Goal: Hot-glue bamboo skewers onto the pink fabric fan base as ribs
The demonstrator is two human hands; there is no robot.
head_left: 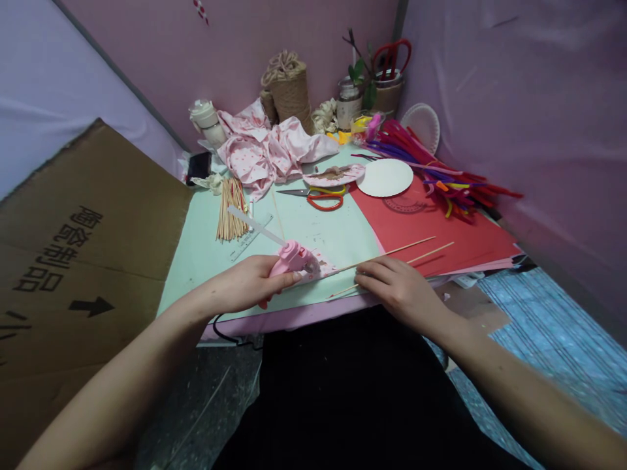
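My left hand is wrapped round a pink hot glue gun, with a long translucent glue stick jutting from its back. The gun's nozzle points right, close to a thin wooden skewer. My right hand has its fingers closed on that skewer, just above the table. A second skewer passes under the same hand; whether the fingers touch it I cannot tell. Below the nozzle lies a small piece of pink patterned cloth, partly hidden by the gun.
Scissors, a bundle of skewers and a clear ruler lie beyond my hands. Red paper, a white disc and pipe cleaners are at right. Pink cloth and twine stand behind; a cardboard box flanks the left.
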